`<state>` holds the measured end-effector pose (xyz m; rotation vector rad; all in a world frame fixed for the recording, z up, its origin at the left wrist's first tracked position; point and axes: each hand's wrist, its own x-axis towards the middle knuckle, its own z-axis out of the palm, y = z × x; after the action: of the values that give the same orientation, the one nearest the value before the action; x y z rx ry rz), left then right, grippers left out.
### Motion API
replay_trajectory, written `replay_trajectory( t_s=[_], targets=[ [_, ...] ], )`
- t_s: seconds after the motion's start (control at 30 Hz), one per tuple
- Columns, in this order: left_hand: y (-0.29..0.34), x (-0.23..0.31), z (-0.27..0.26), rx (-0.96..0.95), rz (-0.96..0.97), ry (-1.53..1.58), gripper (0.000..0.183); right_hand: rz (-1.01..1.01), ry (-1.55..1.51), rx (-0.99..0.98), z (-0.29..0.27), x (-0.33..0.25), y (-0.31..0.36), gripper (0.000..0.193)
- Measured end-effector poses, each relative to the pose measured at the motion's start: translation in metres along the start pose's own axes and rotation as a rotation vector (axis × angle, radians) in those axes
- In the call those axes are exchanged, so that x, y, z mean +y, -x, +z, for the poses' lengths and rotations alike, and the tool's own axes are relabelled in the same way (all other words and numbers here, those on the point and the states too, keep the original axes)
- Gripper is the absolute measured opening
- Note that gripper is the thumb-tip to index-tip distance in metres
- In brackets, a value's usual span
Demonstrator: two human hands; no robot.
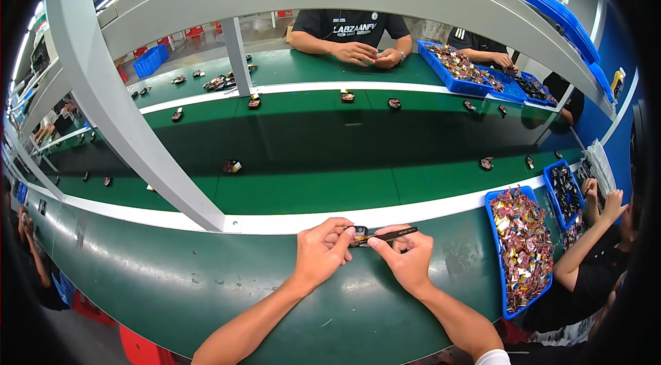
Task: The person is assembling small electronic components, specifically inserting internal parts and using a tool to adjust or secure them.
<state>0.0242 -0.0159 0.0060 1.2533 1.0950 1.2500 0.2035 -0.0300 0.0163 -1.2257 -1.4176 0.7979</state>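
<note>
The left hand (322,249) pinched a black electronic module (360,233), the right hand (409,259) gripped black tweezers (397,233) at its three o'clock; a slipping tip could have scratched it

Near the far edge of the dark-green counter (261,262), the left hand (321,249) pinches a small black device (360,231); the right hand (410,255) holds slim black tweezers (398,233), their tip at it. Toward the counter's right end, a blue plastic tray (498,262) is heaped with small multicoloured parts (526,248).
</note>
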Motion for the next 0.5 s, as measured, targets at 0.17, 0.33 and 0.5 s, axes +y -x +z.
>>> replay_trajectory(
  t_s=[0.17,0.33,0.5],
  targets=[
    [-0.001,0.001,0.001,-0.03,0.037,-0.011,0.014,0.117,-0.264,-0.001,0.002,0.003,-0.002,0.014],
    [-0.001,-0.002,0.0,-0.038,0.069,-0.018,0.014,0.294,-0.304,-0.068,-0.005,-0.008,-0.008,0.012],
    [0.0,-0.002,0.003,-0.039,0.11,-0.009,0.013,0.345,-0.292,-0.101,-0.012,-0.008,-0.008,0.014]
  ],
)
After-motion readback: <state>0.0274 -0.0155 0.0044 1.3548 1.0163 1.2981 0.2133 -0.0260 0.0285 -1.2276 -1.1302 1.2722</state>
